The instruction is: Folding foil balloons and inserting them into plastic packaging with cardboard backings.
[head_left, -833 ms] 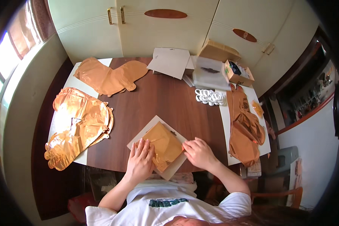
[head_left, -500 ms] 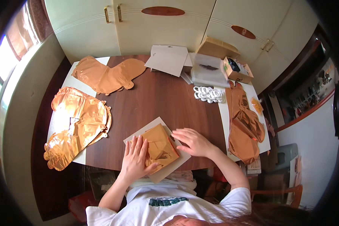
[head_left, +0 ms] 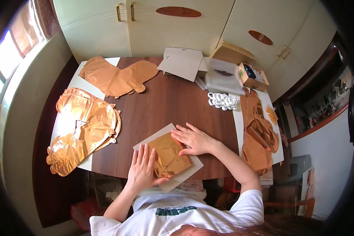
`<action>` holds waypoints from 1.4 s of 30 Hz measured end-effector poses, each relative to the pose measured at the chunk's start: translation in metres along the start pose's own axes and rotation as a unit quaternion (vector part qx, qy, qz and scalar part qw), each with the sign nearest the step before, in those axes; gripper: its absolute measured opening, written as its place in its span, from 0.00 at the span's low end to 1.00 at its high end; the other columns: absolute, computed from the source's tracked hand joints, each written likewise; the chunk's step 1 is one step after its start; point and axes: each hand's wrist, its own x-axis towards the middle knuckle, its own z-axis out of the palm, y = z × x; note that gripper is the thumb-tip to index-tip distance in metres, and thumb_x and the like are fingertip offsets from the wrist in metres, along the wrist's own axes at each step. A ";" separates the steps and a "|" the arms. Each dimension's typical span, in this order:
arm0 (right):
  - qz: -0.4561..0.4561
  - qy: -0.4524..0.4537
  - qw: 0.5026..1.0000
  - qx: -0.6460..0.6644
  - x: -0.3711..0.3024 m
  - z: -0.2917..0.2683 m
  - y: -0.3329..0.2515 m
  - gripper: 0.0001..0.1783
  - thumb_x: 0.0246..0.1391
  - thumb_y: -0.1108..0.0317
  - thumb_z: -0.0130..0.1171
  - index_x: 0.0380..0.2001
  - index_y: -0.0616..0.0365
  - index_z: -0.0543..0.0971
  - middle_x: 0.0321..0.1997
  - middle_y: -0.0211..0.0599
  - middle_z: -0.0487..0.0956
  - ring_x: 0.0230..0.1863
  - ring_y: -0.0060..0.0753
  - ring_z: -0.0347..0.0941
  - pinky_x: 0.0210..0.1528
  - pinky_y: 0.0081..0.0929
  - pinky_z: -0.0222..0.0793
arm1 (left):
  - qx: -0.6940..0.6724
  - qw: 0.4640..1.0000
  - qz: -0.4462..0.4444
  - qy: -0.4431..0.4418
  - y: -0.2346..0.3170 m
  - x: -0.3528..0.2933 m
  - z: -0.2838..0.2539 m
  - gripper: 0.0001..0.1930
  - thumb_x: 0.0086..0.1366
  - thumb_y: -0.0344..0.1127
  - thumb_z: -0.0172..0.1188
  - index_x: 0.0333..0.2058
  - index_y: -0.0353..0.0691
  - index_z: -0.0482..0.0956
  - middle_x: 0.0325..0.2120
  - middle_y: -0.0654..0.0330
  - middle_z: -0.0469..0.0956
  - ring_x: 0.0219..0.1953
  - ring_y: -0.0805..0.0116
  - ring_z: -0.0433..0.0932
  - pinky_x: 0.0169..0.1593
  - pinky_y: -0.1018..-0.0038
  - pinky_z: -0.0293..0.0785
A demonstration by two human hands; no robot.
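Observation:
A folded gold foil balloon (head_left: pixel 171 155) lies flat as a square on a pale card (head_left: pixel 192 167) at the table's near edge. My left hand (head_left: pixel 142 167) rests along its left side, fingers stretched out and pointing away from me. On the upper right side of the foil lies my right hand (head_left: pixel 192 139), its fingers spread and its thumb at the foil's right edge. Both palms face down and neither hand grips anything. Creases run across the shiny foil between them.
Flat foil balloons lie at the left (head_left: pixel 84 131), far left (head_left: pixel 120 76) and right (head_left: pixel 259 133) of the brown table (head_left: pixel 165 102). Pale cards (head_left: pixel 181 63), clear plastic sleeves (head_left: pixel 224 76), a small box (head_left: pixel 254 76) and white rings (head_left: pixel 223 101) lie toward the back right.
My right hand has moved left onto the foil from beside its right edge. My left hand has shifted toward the foil's left side, uncovering more of it.

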 end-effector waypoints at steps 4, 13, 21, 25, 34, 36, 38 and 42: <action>0.002 -0.051 0.999 -0.004 0.002 -0.008 0.002 0.53 0.46 0.29 0.48 0.64 0.58 0.56 0.71 0.37 0.52 0.71 0.40 0.44 0.69 0.50 0.38 | -0.003 1.000 0.001 0.001 0.000 0.000 0.001 0.60 0.43 0.77 0.53 0.60 0.26 0.55 0.62 0.34 0.50 0.67 0.41 0.44 0.67 0.52 0.40; -0.002 -0.090 0.996 0.025 0.000 -0.012 -0.001 0.69 0.27 0.26 0.59 0.67 0.58 0.48 0.72 0.39 0.47 0.72 0.44 0.38 0.70 0.53 0.32 | 0.012 1.000 -0.011 -0.002 0.003 0.000 0.000 0.58 0.46 0.76 0.52 0.59 0.25 0.56 0.62 0.33 0.49 0.66 0.36 0.43 0.66 0.52 0.41; -0.032 -0.123 0.991 0.038 0.002 -0.019 -0.021 0.74 0.19 0.30 0.66 0.67 0.55 0.45 0.72 0.37 0.45 0.73 0.45 0.37 0.70 0.54 0.32 | -0.018 0.999 -0.025 0.034 0.001 -0.002 0.001 0.50 0.47 0.72 0.55 0.59 0.36 0.60 0.61 0.40 0.53 0.65 0.36 0.45 0.65 0.47 0.41; -0.036 -0.136 0.989 0.040 0.004 -0.024 -0.021 0.74 0.17 0.32 0.68 0.67 0.55 0.45 0.72 0.37 0.46 0.73 0.44 0.37 0.70 0.52 0.33 | -0.035 0.998 -0.024 0.038 0.002 -0.002 0.000 0.48 0.48 0.68 0.59 0.58 0.37 0.61 0.61 0.40 0.53 0.65 0.36 0.46 0.65 0.47 0.43; -0.028 -0.124 0.990 0.060 0.006 -0.020 -0.015 0.75 0.14 0.35 0.70 0.67 0.57 0.47 0.72 0.38 0.48 0.72 0.40 0.40 0.71 0.46 0.37 | -0.044 0.998 0.027 0.042 0.015 -0.026 0.003 0.45 0.50 0.65 0.59 0.56 0.33 0.65 0.59 0.39 0.58 0.64 0.40 0.52 0.64 0.47 0.47; -0.029 -0.124 0.990 0.054 0.006 -0.022 -0.017 0.75 0.14 0.35 0.70 0.67 0.57 0.47 0.72 0.38 0.48 0.72 0.40 0.40 0.71 0.46 0.37 | 0.011 1.000 0.011 0.011 0.015 -0.025 -0.002 0.48 0.50 0.69 0.55 0.56 0.30 0.64 0.59 0.38 0.58 0.64 0.41 0.52 0.64 0.48 0.46; -0.028 -0.124 0.991 0.047 0.005 -0.023 -0.018 0.76 0.13 0.35 0.70 0.67 0.58 0.48 0.71 0.38 0.48 0.72 0.40 0.40 0.71 0.45 0.37 | 0.015 1.000 0.010 0.000 0.013 -0.024 -0.002 0.51 0.49 0.71 0.54 0.57 0.29 0.62 0.60 0.37 0.56 0.65 0.40 0.50 0.65 0.47 0.44; -0.023 -0.130 0.991 0.032 0.005 -0.023 -0.020 0.74 0.15 0.36 0.71 0.66 0.58 0.49 0.72 0.38 0.48 0.72 0.39 0.39 0.71 0.45 0.37 | 0.055 0.998 0.020 -0.021 0.010 -0.024 -0.005 0.55 0.47 0.75 0.51 0.57 0.26 0.61 0.60 0.36 0.56 0.65 0.41 0.50 0.64 0.46 0.44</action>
